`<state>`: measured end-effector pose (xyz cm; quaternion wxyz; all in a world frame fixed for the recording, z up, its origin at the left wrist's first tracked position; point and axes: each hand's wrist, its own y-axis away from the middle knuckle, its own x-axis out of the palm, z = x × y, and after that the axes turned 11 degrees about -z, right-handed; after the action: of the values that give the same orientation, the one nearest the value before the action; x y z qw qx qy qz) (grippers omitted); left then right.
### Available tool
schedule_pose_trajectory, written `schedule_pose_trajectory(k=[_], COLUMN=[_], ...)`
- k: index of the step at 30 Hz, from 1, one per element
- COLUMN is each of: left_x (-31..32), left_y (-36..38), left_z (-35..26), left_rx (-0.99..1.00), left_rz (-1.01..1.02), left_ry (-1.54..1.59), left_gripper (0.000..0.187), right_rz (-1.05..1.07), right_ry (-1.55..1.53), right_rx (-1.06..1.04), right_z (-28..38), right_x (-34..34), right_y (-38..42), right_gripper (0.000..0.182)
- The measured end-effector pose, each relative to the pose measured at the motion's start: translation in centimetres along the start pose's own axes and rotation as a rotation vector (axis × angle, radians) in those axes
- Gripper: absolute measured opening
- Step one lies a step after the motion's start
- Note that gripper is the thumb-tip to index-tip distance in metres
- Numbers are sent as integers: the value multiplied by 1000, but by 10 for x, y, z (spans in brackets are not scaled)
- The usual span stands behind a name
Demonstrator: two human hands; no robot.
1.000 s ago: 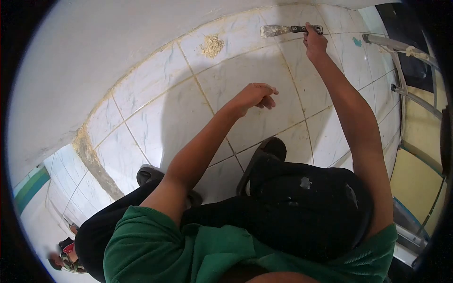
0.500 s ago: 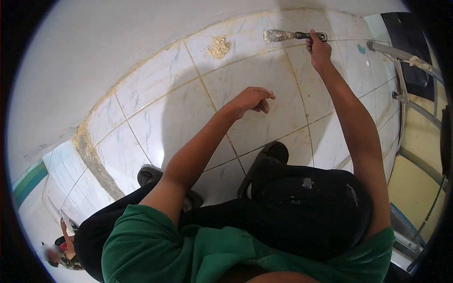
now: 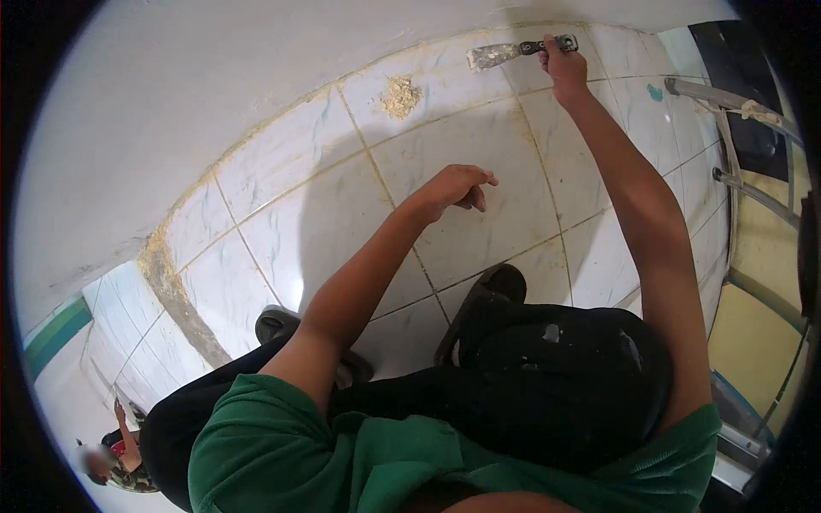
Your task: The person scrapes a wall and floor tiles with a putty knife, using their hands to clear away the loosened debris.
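My right hand (image 3: 564, 68) is wrapped round the black handle of a scraper (image 3: 496, 56), at the top right of centre. The scraper's blade points left and is smeared with pale residue. Over the tiles in the middle hangs my left hand (image 3: 462, 186), its fingers loosely bent and apart, holding nothing. A small heap of crumbly yellowish debris (image 3: 399, 97) lies on the tiled floor (image 3: 342, 197), left of the blade and close to the wall base.
The white wall (image 3: 171, 94) curves along the top and left. At the right stands a metal ladder (image 3: 744, 103) beside yellow panels (image 3: 753, 333). Another person (image 3: 126, 453) is at the lower left. My sandalled feet rest on the tiles.
My right hand has moved slightly up and left with the scraper, whose blade now tilts down to the left. My left hand has barely moved.
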<state>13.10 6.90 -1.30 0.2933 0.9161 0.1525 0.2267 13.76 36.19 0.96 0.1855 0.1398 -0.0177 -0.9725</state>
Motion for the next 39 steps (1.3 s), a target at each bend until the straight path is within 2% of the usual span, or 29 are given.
schedule_pose_trajectory(k=[3,6,10,13,17,22,25,28,34,39], left_x=[2,4,4,-1,-1,4,1,-3,2,-1], left_y=[-2,-3,-3,-3,-5,-4,-2,-3,-1,-2], left_z=[3,1,1,2,3,0,2,8,5,6], left_rx=[-2,-1,-18,-38,-45,-47,-36,-42,-58,-41], left_rz=[-10,-5,-29,-14,-18,-18,-30,-20,-46,-27], left_ry=[32,44,30,58,56,56,50,45,63,46], left_gripper=[30,28,29,29,29,30,30,30,30,31], right_rz=[43,67,34,88,84,173,180,172,310,211], right_ry=[7,126,-148,-38,-22,-40,-36,122,-2,17], right_rx=[36,-79,73,-2,-26,43,9,-64,-13,-59], right_z=[-12,-14,0,-6,-6,-1,-2,13,8,21], right_x=[17,37,39,18,24,53,46,43,63,57], right_y=[-3,10,18,-6,7,28,3,9,29,17], right_gripper=[26,33,30,28,30,32,28,28,30,29])
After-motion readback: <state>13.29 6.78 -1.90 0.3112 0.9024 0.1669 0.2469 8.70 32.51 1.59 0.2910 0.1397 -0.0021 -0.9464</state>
